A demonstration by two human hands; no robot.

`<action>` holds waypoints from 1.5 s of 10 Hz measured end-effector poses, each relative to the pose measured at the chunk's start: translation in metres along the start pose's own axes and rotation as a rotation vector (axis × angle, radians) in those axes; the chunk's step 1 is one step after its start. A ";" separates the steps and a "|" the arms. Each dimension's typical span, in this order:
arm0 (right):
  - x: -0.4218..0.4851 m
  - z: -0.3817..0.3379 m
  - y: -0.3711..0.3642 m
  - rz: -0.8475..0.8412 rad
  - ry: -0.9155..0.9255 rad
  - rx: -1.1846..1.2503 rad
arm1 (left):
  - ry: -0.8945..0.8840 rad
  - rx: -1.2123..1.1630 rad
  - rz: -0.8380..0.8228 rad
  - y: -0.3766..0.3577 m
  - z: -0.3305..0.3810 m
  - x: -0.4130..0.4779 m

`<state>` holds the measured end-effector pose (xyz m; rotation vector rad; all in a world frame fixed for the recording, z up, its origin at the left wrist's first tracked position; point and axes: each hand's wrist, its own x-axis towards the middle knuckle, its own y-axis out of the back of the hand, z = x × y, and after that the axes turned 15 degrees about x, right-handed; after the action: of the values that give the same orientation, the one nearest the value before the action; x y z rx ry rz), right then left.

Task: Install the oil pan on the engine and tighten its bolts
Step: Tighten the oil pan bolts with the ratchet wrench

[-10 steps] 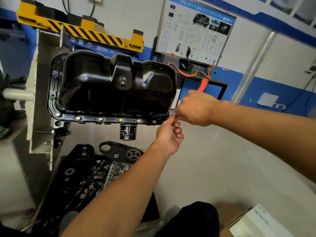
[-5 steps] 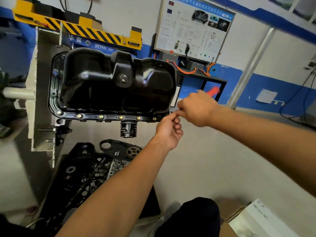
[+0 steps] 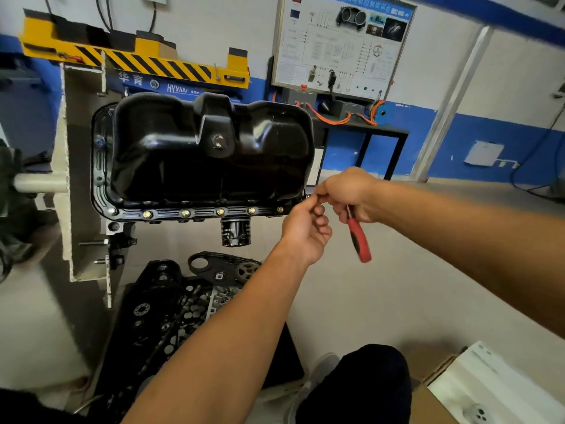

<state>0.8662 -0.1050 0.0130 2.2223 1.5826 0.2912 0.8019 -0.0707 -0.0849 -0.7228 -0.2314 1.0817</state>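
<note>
Oil pan (image 3: 208, 154) sits on the engine, sump facing the camera; engine is mounted on a cream stand plate (image 3: 79, 179); row of bolts (image 3: 186, 213) seated along the pan's lower flange. Both hands are at the pan's lower right corner. Right hand (image 3: 348, 191) grips a red-handled tool (image 3: 359, 240), handle hanging down below the fist; tool head is hidden by the fingers. Left hand (image 3: 305, 231) has its fingers curled, tips touching the right hand's; cannot tell whether they pinch anything. Oil filter (image 3: 235, 232) hangs just below the flange; dark engine parts (image 3: 183, 301) lie on the floor beneath; cardboard box (image 3: 477, 390) at lower right; wiring training board (image 3: 342, 47) on the wall behind.
</note>
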 end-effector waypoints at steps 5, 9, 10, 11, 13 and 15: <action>0.010 -0.002 0.005 0.091 -0.045 0.149 | -0.037 -0.025 -0.026 0.003 0.002 0.001; 0.012 -0.028 0.026 -0.325 0.968 -1.715 | 0.036 0.008 0.018 0.014 -0.009 0.002; 0.011 -0.021 0.020 -0.188 0.637 -1.298 | 0.033 0.000 0.010 0.009 -0.008 0.000; 0.012 0.001 0.009 0.043 0.156 -0.238 | 0.020 -0.020 -0.004 0.003 -0.007 -0.002; 0.008 0.003 -0.001 0.104 -0.076 0.396 | 0.017 0.004 -0.002 0.011 -0.004 -0.003; 0.016 -0.014 0.032 -0.178 0.815 -1.356 | 0.013 -0.002 0.023 0.027 0.003 0.004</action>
<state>0.8938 -0.0967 0.0380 0.8808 1.1714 1.7313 0.7826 -0.0591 -0.1007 -0.7357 -0.2129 1.0987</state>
